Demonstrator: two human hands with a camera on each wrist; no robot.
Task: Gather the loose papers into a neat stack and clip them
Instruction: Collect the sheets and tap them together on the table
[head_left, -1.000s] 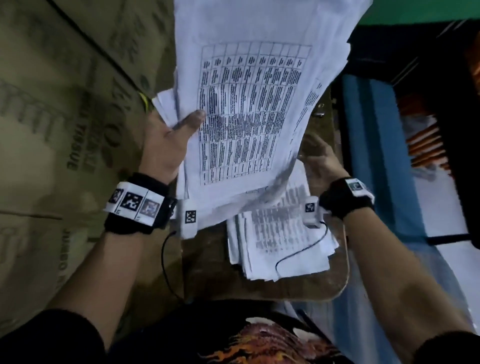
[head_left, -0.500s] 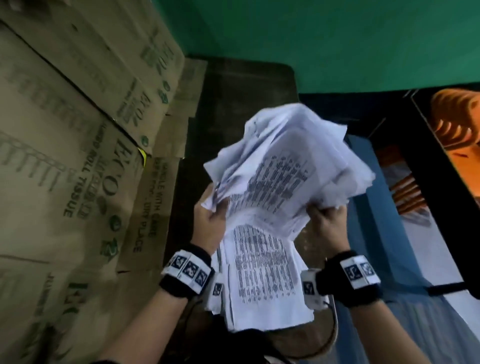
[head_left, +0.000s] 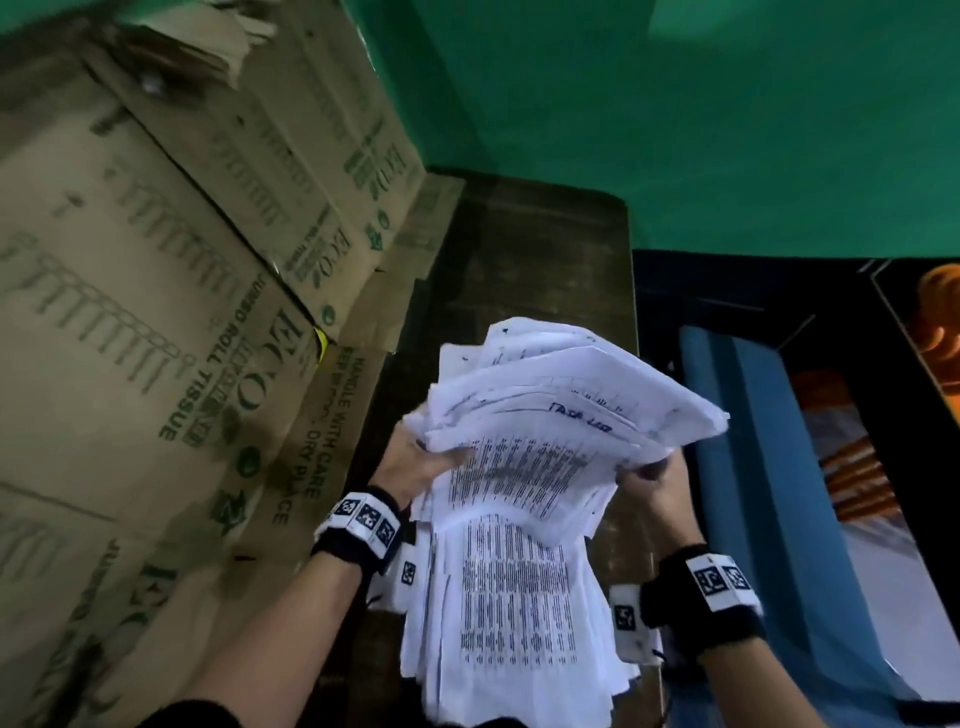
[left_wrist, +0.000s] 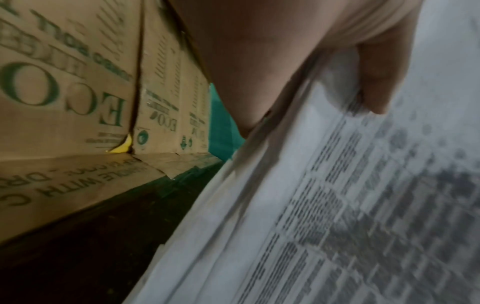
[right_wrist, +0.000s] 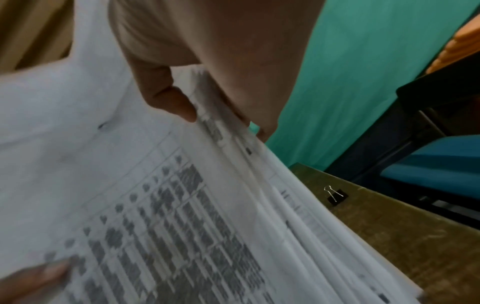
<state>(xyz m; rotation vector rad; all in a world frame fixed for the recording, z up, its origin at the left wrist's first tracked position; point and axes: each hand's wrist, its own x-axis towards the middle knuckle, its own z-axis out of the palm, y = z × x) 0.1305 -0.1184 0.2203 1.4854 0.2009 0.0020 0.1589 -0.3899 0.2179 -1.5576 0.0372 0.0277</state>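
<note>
A thick, untidy bundle of white printed papers is held up over the brown desk, its top edge flopping away from me. My left hand grips the bundle's left edge, thumb on the front sheet. My right hand grips the right edge, thumb over the sheets. The papers fill both wrist views. A black binder clip with silver handles lies on the desk to the right of the bundle, hidden in the head view.
Stacked cardboard boxes with green print stand along the desk's left side. A green wall rises behind. A blue seat and orange chairs are off the desk's right edge.
The bundle has come down from close to my face and moved away over the desk, its top now bending forward. Both hands keep their grip on its side edges.
</note>
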